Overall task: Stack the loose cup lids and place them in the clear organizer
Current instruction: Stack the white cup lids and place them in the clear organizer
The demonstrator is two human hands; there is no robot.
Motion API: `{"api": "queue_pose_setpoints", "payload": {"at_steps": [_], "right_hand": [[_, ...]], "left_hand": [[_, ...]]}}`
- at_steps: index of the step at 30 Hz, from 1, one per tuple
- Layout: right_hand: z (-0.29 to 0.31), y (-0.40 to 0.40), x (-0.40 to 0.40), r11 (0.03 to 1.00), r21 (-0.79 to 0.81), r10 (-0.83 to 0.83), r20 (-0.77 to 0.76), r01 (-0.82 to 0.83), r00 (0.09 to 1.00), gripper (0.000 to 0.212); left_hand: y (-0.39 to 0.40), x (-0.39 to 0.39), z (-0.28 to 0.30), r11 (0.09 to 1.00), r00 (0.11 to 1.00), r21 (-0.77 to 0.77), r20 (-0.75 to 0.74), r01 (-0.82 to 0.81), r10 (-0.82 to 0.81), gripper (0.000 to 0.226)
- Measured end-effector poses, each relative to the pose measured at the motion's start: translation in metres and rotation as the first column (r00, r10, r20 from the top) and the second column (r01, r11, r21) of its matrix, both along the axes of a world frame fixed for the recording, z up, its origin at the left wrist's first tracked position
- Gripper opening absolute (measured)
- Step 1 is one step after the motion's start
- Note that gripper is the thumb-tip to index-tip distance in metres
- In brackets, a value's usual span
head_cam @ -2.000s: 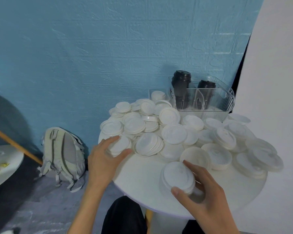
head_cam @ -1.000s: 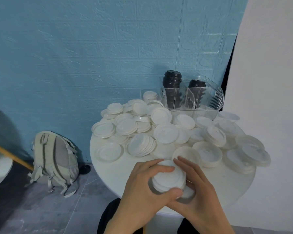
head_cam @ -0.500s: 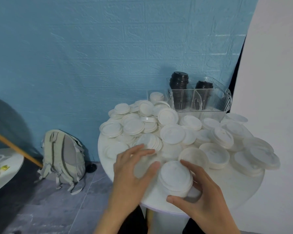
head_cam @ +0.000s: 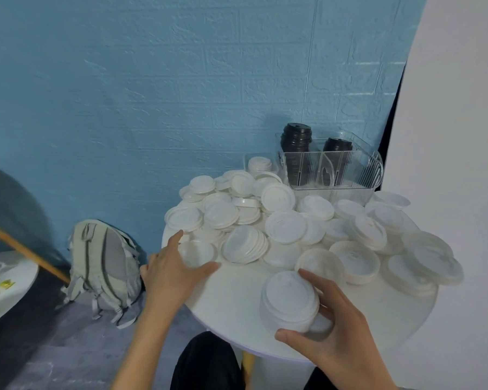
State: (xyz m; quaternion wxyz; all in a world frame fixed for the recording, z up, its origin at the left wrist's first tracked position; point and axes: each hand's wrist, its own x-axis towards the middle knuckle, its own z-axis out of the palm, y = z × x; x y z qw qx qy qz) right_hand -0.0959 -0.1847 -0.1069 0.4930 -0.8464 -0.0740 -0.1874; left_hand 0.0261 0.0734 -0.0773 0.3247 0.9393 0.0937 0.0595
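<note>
The right hand (head_cam: 333, 330) grips a short stack of white lids (head_cam: 289, 301) at the near edge of the round white table (head_cam: 237, 302), thumb at the near side of the stack and fingers curled round its far side. The left hand (head_cam: 169, 273) reaches to a single lid (head_cam: 197, 252) at the table's left edge, forefinger and thumb spread wide on either side of it; whether they already touch its rim cannot be told.

Progress, as judged: early. The held stack is only a few lids high, and loose white lids (head_cam: 285, 226), singly and in small leaning piles, cover most of the far and right parts of the table. Gathering, stacking and transfer are all left.

Containers: the clear organizer (head_cam: 335, 171) stands at the far right of the table, against the blue wall. Its two far compartments each hold a column of black lids (head_cam: 295, 139), the left column taller. A lower clear section on its left side holds a few white lids (head_cam: 260, 164). The near compartments show no contents.
</note>
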Motion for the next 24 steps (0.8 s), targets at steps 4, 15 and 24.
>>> {"api": "queue_pose_setpoints", "payload": {"at_steps": [4, 15, 24], "right_hand": [[0.001, 0.000, 0.000, 1.000, -0.002, 0.007, 0.000, -0.007, 1.000, 0.094], [-0.002, 0.000, -0.001, 1.000, 0.002, 0.006, -0.018, -0.006, 1.000, 0.088], [-0.003, 0.003, -0.003, 0.997, 0.079, -0.008, -0.049, 0.012, 0.999, 0.101]], "left_hand": [[0.002, -0.010, 0.004, 0.995, 0.998, -0.101, 0.064, 0.013, -0.007, 0.108], [-0.055, -0.071, 0.029, 0.665, 0.889, -0.590, 0.322, 0.458, -0.326, 0.104], [-0.090, -0.090, 0.002, 0.554, 0.856, -0.652, 0.368, 0.517, -0.364, 0.061]]}}
